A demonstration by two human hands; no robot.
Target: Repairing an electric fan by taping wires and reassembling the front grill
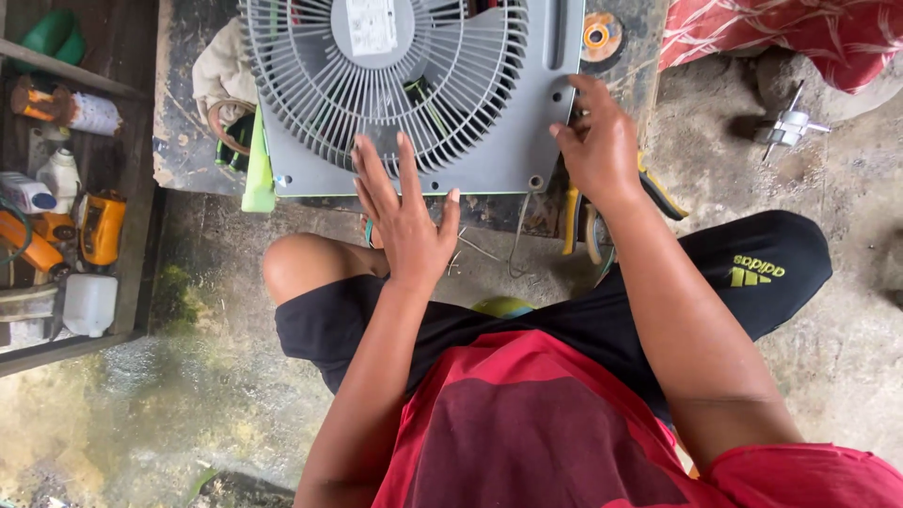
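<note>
Grey plastic fills the top of the view: a square fan housing [414,94] lies flat on a dark, worn board [188,94], its round grille of thin ribs facing up. The left hand [404,212] is over the housing's near edge, its grip spread wide open, fingers fanned and straight, holding nothing; whether the fingertips actually press the grille cannot be told from here. The right hand [597,141] is at the housing's right-hand edge, fingers curled against the rim near a corner screw hole, grip partly closed on that edge. Just beside and under that wrist, yellow-handled pliers [571,221] lie on the concrete floor [828,357]. A round orange-centred disc [600,38] sits just beyond the housing's far right corner. Off to the right, well apart, a small metal part [788,127] rests on the floor near a red patterned cloth [800,33]. At left, a wooden shelf [141,235] carries bottles and a yellow tool [101,226]. Bent knees in black shorts [564,320] frame the lower view.
</note>
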